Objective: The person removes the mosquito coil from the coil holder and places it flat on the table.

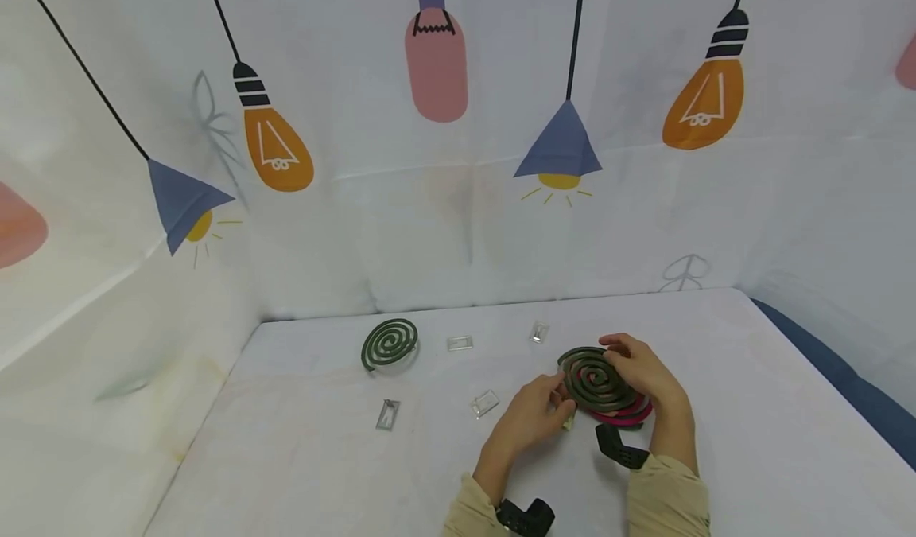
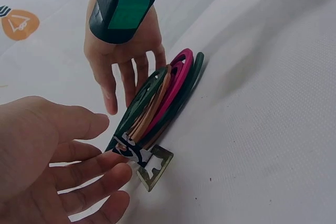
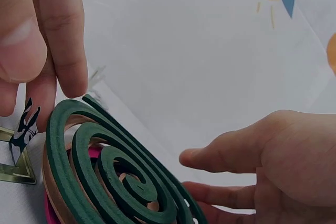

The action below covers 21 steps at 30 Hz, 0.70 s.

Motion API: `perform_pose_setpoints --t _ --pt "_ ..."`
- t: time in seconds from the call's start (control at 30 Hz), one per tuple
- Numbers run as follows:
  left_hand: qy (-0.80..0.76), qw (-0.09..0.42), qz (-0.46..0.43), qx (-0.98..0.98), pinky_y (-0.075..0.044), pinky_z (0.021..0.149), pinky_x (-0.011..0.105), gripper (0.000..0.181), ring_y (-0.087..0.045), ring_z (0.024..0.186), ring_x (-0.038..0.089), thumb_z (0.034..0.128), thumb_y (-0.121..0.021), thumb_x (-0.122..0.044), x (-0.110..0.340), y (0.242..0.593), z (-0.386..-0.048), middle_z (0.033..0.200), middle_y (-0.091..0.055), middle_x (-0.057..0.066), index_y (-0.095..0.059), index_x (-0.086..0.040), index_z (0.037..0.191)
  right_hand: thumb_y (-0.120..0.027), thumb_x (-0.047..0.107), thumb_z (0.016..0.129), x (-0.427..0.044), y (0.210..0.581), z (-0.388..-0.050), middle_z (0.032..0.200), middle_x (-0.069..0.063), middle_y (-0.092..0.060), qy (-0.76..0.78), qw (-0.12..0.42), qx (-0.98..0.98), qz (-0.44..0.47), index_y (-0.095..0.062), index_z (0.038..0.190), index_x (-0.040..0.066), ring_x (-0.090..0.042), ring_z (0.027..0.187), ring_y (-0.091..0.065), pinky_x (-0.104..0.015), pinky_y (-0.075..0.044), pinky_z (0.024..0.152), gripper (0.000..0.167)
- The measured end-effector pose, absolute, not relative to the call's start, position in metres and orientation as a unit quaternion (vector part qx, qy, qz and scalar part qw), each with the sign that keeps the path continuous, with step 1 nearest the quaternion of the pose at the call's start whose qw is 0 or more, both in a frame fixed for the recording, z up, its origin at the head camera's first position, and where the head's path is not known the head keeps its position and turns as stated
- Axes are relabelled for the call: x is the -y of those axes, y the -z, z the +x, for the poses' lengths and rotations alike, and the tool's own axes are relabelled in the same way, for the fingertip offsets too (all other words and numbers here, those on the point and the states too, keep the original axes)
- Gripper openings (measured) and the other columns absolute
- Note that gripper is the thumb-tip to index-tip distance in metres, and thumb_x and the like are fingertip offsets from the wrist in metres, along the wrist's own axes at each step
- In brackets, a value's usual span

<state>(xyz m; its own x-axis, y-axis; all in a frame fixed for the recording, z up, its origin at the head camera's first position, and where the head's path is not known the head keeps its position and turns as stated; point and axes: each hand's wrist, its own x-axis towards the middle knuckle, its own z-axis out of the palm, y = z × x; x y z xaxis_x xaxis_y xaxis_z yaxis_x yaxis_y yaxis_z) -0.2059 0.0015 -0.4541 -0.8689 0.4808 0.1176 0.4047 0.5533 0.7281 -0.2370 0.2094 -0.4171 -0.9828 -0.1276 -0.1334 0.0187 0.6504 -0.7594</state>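
A stack of spiral mosquito coils lies towards the right of the white table, with a green coil [image 3: 56, 145] on top. Beneath it show a brown coil [image 2: 157, 100], a pink coil [image 2: 182, 83] and a dark green coil at the bottom. My left hand [image 1: 533, 414] is at the stack's left edge, fingers loosely bent and thumb apart from them. On the opposite side, my right hand [image 1: 647, 374] has its fingertips against the rim, fingers fairly straight. Beside the left fingers is a small metal stand [image 2: 164, 168] with a dark patterned piece [image 2: 135, 151] by it.
Another green coil [image 1: 368, 352] lies at the table's back left. Several small metal stands [image 1: 459, 338] are scattered between it and the hands, one metal stand [image 1: 396, 414] nearer the front left. A printed white cloth [image 1: 458, 227] hangs behind the table [image 1: 286, 457].
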Motion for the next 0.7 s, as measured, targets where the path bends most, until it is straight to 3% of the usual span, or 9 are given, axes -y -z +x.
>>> perform_pose_setpoints --t 0.23,0.47,0.7 --pt "-0.413 0.041 0.242 -0.877 -0.048 0.08 0.019 0.046 -0.062 0.098 0.012 0.092 -0.058 -0.02 0.002 0.451 -0.207 0.108 -0.065 0.005 -0.05 -0.004 0.135 -0.041 0.014 0.099 -0.206 0.414 -0.237 0.132 -0.033 -0.047 0.418 0.045 -0.906 -0.039 -0.044 0.132 -0.005 -0.047 0.121 -0.046 -0.057 -0.04 0.097 0.039" --pt "-0.428 0.01 0.217 -0.877 -0.049 0.08 0.023 0.04 -0.064 0.098 0.015 0.0924 -0.058 -0.019 0.016 0.444 -0.21 0.109 -0.066 0.005 -0.054 -0.008 0.131 -0.041 0.016 0.1 -0.197 0.412 -0.242 0.133 -0.029 -0.049 0.429 0.007 -0.902 -0.049 -0.046 0.132 -0.002 -0.044 0.123 -0.045 -0.057 -0.038 0.099 0.038" --pt "-0.459 -0.028 0.194 -0.867 -0.05 0.076 0.019 0.036 -0.063 0.098 0.015 0.0937 -0.057 -0.018 0.036 0.434 -0.216 0.109 -0.066 0.007 -0.056 -0.01 0.128 -0.043 0.015 0.1 -0.182 0.411 -0.248 0.132 -0.028 -0.05 0.446 -0.017 -0.89 -0.098 -0.047 0.131 -0.001 -0.041 0.123 -0.046 -0.056 -0.035 0.102 0.035"
